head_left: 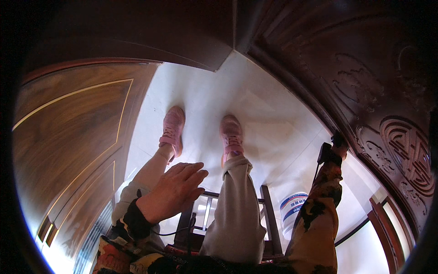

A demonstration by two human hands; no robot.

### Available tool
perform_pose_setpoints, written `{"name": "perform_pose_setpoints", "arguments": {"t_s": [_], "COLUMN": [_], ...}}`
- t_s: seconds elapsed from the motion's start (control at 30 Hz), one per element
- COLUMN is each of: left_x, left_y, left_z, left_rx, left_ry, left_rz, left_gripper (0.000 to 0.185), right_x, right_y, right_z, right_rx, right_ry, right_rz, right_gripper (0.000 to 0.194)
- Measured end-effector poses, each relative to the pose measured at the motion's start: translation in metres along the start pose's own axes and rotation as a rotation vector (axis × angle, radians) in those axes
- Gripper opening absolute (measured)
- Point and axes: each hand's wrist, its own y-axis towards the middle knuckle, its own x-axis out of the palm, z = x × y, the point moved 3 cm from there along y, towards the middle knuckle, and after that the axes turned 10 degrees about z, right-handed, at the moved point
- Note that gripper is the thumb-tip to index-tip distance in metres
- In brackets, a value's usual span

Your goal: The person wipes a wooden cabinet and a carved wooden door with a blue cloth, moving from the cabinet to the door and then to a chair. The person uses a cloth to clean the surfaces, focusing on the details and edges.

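My left hand point(171, 191) hovers above my left thigh, palm down, with extended fingers and nothing visible in it. A black cuff surrounds its wrist. My right hand point(339, 150) reaches out to the lower edge of a dark carved wooden panel point(362, 89). Something small and dark point(338, 137) is at its fingertips, too dim to identify. Strapped by that wrist is a black box-shaped device point(324, 153) with a cable running down the sleeve. The panel bears raised scrolls and a round knot-like carving point(409, 154).
I sit on a dark wooden chair point(272, 219), pink shoes point(231, 132) on the pale tiled floor point(273, 137). A white-and-blue plastic bucket point(292, 209) with writing stands right of the chair. A brown door with gold lines point(85, 113) is at left; dark panelling point(137, 34) lies ahead.
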Motion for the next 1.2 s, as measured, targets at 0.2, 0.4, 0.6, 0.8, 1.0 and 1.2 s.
{"name": "perform_pose_setpoints", "arguments": {"t_s": [0.2,0.4,0.6,0.8,1.0,1.2], "left_x": [0.002,0.012,0.016,0.008,0.005,0.009], "left_y": [0.003,0.007,0.010,0.005,0.003,0.009], "left_z": [0.004,0.000,-0.007,-0.007,-0.004,-0.004], "left_rx": [0.052,0.046,0.012,0.052,0.018,0.091], "left_ry": [-0.004,0.010,-0.013,0.037,-0.024,0.008], "left_rz": [0.054,0.046,0.010,-0.023,0.013,0.060], "left_gripper": [0.042,0.040,0.039,0.039,0.041,0.041], "right_x": [0.019,-0.027,-0.043,0.021,0.044,0.041], "right_y": [-0.013,-0.086,-0.094,-0.032,-0.015,-0.060], "right_z": [-0.092,-0.344,-0.430,-0.279,-0.187,-0.355], "right_rx": [-0.165,-0.484,-0.399,-0.404,-0.311,-0.375], "right_ry": [0.322,0.834,0.706,0.885,0.834,0.457], "right_rz": [0.303,0.486,0.172,0.210,0.108,0.452], "right_gripper": [0.032,0.028,0.039,0.027,0.037,0.050]}}
